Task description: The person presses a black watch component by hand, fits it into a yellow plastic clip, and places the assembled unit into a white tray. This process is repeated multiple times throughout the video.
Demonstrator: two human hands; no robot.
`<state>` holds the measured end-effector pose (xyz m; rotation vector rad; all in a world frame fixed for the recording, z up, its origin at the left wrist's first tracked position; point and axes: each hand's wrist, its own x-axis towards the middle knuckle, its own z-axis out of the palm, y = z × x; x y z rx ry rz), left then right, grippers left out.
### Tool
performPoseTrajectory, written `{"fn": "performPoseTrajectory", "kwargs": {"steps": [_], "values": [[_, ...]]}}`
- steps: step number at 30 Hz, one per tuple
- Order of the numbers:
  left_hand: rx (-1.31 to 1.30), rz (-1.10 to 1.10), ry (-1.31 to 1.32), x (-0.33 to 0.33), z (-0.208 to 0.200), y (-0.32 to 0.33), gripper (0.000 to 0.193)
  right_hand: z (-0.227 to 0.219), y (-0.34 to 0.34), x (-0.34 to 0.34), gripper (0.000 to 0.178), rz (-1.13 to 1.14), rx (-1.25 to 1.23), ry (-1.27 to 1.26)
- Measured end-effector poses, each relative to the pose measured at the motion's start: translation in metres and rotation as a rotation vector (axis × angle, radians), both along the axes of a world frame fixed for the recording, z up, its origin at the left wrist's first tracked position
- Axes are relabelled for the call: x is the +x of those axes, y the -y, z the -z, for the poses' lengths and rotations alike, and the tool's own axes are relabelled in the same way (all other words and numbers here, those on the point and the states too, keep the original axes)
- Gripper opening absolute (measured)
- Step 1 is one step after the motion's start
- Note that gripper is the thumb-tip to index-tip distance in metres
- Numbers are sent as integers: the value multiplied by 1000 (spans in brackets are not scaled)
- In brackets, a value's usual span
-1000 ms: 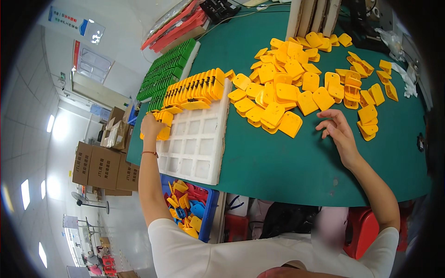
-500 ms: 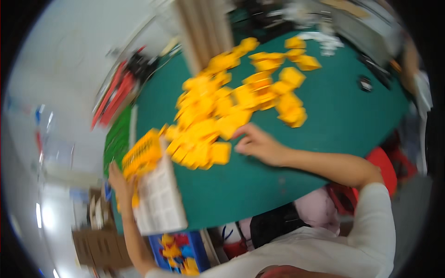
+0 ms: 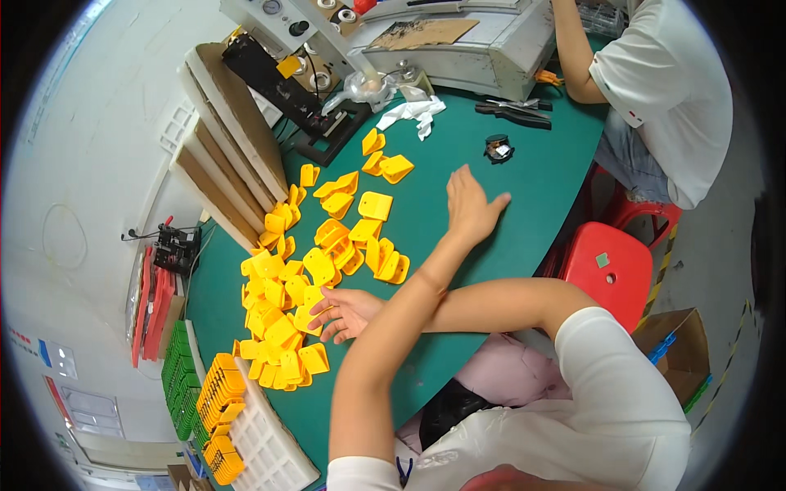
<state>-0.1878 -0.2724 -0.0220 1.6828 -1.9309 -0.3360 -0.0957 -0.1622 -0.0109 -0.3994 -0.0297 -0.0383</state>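
Note:
My forearms cross over the green table, the left one on top. My left hand reaches to the right, fingers stretched and thumb apart, with nothing visible in it. It is nearest to a small round black device but apart from it. Beside the pile of yellow plastic pieces, my right hand is open with its fingers spread; the fingertips are at the pile's edge, and I cannot tell if they touch it. Smaller clusters of these wedge-shaped pieces lie farther back.
At lower left a white gridded tray bears rows of yellow pieces, next to green pieces. Upright boards, a black stand, white tissue and black-handled tools are at the back. A co-worker sits at right beyond a red stool.
My left hand has left the white tray and swung across to the right, over my right arm. My right hand stays near the pile, fingers now spread. The view has turned.

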Motion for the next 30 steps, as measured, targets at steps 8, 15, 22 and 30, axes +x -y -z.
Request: {"fn": "performPoseTrajectory", "kwargs": {"steps": [8,15,22,30], "values": [[-83,-133,-352,-62,5,55,68,4,16,-18,44,70,21,96],[-137,33,-298,24,-51,-30,62,7,14,-2,45,3,66,-27],[-206,-44,-114,101,-100,-173,57,75,28,3,40,-94,418,574],[-309,-407,-240,160,-67,-249,53,-10,-8,-27,28,114,-441,-37]]}}
